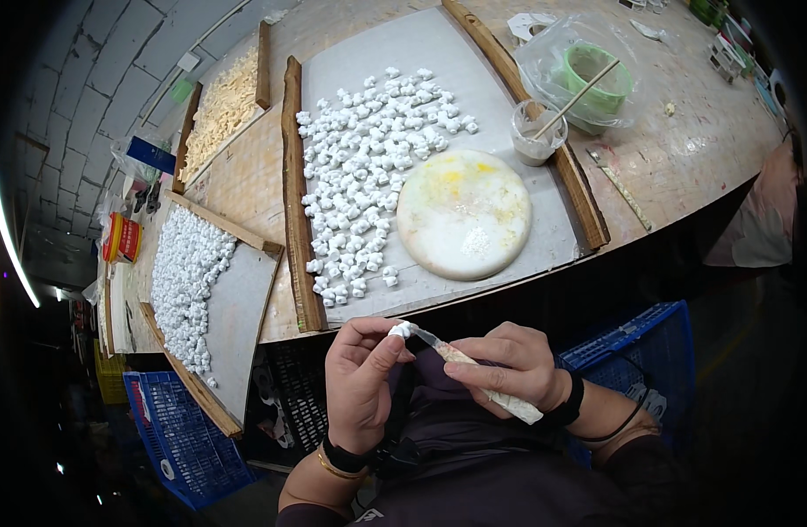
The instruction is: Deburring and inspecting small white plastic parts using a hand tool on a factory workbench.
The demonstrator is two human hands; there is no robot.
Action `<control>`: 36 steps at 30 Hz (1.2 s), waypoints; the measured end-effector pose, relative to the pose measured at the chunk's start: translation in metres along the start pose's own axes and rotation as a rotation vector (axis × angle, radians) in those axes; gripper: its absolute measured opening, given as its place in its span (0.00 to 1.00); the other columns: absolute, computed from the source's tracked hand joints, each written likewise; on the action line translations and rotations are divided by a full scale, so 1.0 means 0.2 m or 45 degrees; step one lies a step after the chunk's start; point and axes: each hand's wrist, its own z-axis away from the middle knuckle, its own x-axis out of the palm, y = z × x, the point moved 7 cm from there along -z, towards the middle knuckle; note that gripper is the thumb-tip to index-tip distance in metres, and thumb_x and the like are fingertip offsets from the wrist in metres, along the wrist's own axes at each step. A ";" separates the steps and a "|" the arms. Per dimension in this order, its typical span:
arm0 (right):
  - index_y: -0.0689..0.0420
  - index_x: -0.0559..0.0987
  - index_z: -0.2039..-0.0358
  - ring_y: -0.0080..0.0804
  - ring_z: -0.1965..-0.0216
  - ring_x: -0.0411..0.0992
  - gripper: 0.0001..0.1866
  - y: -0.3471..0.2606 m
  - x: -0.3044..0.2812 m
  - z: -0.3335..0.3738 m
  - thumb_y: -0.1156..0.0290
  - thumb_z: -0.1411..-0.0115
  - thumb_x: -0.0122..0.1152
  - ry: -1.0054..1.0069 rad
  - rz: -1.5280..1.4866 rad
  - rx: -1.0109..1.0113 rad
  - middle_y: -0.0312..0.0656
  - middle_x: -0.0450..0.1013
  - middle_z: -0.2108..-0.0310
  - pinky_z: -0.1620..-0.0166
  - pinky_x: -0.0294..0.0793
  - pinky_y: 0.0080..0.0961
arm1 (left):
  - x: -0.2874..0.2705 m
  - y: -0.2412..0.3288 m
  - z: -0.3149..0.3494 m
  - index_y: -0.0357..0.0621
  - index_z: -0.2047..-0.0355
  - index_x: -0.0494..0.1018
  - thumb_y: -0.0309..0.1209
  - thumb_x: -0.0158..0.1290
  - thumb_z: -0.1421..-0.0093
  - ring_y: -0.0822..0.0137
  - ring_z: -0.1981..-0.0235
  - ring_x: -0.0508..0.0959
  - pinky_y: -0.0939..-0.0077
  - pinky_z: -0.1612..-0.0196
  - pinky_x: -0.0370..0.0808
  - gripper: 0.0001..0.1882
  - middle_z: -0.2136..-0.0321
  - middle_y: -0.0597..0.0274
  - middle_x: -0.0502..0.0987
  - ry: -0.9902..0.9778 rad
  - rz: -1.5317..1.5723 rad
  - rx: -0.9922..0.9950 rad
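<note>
Just off the table's near edge, my left hand (360,373) pinches a small white knobbly piece (402,330) between thumb and fingers. My right hand (522,360) grips a thin tool (516,407) with a pale wrapped handle and a narrow greyish blade, held like a pen. The blade's tip is at the white piece. Beyond my hands, a round white slab (465,206) with yellow smears carries a patch of small white dabs. Left of it, many similar white pieces (355,176) lie spread on a grey sheet.
Wooden strips (298,193) border the sheet. A second tray of white pieces (180,281) stands left, with cream-coloured pieces (223,110) behind. To the right are a plastic cup (538,145) with a stick, a green bowl (610,83) and a thin rod (623,193). Blue crates (184,439) sit below.
</note>
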 end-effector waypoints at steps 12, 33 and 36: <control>0.53 0.82 0.61 0.27 0.76 0.70 0.23 0.01 -0.01 0.00 0.79 0.64 0.67 0.032 0.011 0.036 0.39 0.76 0.61 0.76 0.71 0.19 | 0.01 0.02 0.00 0.35 0.59 0.70 0.19 0.57 0.43 0.74 0.65 0.76 0.81 0.60 0.75 0.12 0.63 0.58 0.77 0.007 -0.088 0.030; 0.56 0.81 0.62 0.28 0.76 0.71 0.18 0.03 -0.06 -0.01 0.80 0.58 0.64 0.044 0.071 0.135 0.41 0.76 0.63 0.73 0.71 0.21 | -0.21 0.37 -0.28 0.34 0.55 0.73 0.22 0.57 0.43 0.75 0.66 0.77 0.83 0.63 0.74 0.14 0.62 0.59 0.79 0.099 -0.424 0.311; 0.56 0.81 0.62 0.28 0.75 0.71 0.18 0.03 -0.06 -0.01 0.80 0.58 0.64 0.045 0.068 0.137 0.41 0.76 0.63 0.73 0.71 0.21 | -0.21 0.37 -0.28 0.34 0.55 0.73 0.22 0.56 0.42 0.75 0.66 0.77 0.83 0.64 0.74 0.14 0.62 0.59 0.80 0.107 -0.421 0.319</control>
